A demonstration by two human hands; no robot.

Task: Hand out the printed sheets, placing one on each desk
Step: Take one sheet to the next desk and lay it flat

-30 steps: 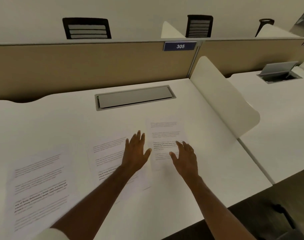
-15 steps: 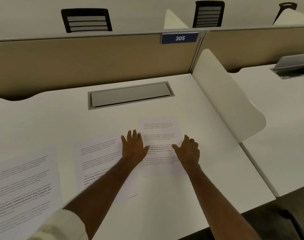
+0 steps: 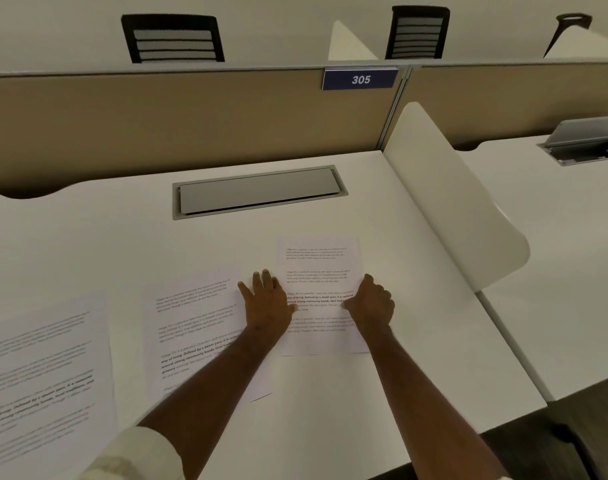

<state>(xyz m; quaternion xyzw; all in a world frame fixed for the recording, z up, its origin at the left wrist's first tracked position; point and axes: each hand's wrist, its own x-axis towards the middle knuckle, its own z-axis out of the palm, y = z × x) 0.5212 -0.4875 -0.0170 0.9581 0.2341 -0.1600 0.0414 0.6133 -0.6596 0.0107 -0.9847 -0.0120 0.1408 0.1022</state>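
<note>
Three printed sheets lie on the white desk [image 3: 330, 427]: a left sheet [image 3: 43, 368], a middle sheet [image 3: 191, 323] and a right sheet [image 3: 318, 265]. My left hand [image 3: 266, 304] rests flat between the middle and right sheets, its thumb on the right sheet's left edge. My right hand [image 3: 372, 304] sits on that sheet's right edge, fingers curled over the edge and thumb on top of the paper. My forearms cover part of the middle sheet and the right sheet's lower corners.
A closed grey cable hatch [image 3: 257, 192] is set in the desk behind the sheets. A white curved divider [image 3: 451, 202] separates the neighbouring desk [image 3: 555, 271], whose hatch [image 3: 586, 140] stands open. A beige partition bears a "305" sign [image 3: 360, 79]. Black chairs [image 3: 172, 38] stand beyond.
Both hands have come down from hovering onto the right sheet's two side edges. My right fingers have curled from spread to closed, and the sheet now lies squarer.
</note>
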